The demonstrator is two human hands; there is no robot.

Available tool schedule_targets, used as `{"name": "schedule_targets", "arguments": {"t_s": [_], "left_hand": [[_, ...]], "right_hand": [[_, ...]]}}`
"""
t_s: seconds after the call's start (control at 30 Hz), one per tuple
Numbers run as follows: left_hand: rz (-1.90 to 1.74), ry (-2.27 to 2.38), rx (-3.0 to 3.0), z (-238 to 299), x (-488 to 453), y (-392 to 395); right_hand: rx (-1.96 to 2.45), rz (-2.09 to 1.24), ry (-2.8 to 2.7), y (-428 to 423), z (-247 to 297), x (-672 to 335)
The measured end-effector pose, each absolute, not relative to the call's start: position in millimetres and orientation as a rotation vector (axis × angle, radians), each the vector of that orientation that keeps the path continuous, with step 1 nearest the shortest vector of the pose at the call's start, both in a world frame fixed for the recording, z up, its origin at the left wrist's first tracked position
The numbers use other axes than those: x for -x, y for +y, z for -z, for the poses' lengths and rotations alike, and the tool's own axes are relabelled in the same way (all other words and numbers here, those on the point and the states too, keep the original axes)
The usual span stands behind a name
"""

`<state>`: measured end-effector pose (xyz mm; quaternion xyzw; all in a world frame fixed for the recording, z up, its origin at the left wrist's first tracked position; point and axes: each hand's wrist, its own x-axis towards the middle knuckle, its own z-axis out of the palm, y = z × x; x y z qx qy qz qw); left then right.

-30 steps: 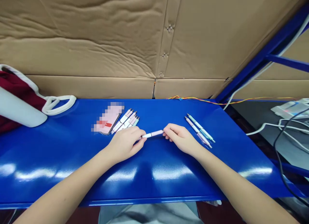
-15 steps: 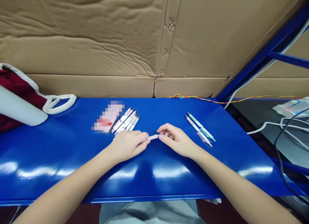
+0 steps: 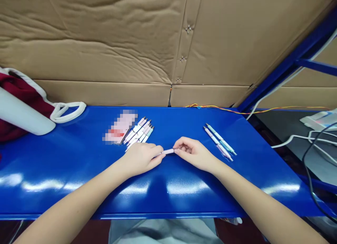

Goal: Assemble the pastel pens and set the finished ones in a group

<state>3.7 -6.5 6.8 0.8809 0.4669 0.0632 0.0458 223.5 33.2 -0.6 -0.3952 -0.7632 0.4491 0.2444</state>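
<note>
A pink pen [image 3: 167, 151] lies level between my hands, just above the blue tabletop. My left hand [image 3: 140, 159] wraps its left end, and my right hand [image 3: 193, 153] pinches its right end with the fingertips, so both ends are hidden. Just beyond my left hand lies a tight bundle of pastel pens [image 3: 138, 130], its near end almost touching my fingers. Past my right hand, a looser group of pink and mint pens [image 3: 219, 142] lies apart from it.
A pixelated flat pink item [image 3: 119, 126] lies left of the bundle on the blue table [image 3: 79, 156]. A white tube [image 3: 22, 114] and dark red cloth [image 3: 15, 96] sit far left. Orange-yellow wires [image 3: 223, 109] run along the back edge, with cardboard behind. White and black cables [image 3: 310, 139] lie right.
My hands have drawn closer together, and less of the pink pen shows between them. The white-tipped left end visible a second ago is now inside my left hand.
</note>
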Motion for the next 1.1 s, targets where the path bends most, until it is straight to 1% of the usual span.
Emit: {"name": "schedule_targets", "arguments": {"t_s": [0.33, 0.4, 0.57, 0.83, 0.93, 1.1], "left_hand": [[-0.223, 1.454, -2.658, -10, -1, -6], [-0.217, 1.477, -2.647, -10, 0, -6], [-0.171, 1.519, -2.646, -5, 1, -4], [-0.111, 1.603, -2.630, 1, -1, -3], [-0.111, 1.610, -2.642, 1, -1, -3], [-0.128, 1.609, -2.642, 3, 2, -3]], "right_hand": [[1.064, -1.218, -2.040, 36, -2, -230], [1.084, -1.134, -2.066, 40, 0, -234], [1.094, -0.771, -2.263, 50, 5, -243], [1.038, -0.485, -2.543, 49, 6, -241], [1.030, -0.435, -2.589, 50, 8, -242], [1.047, -0.464, -2.602, 53, 9, -245]]}}
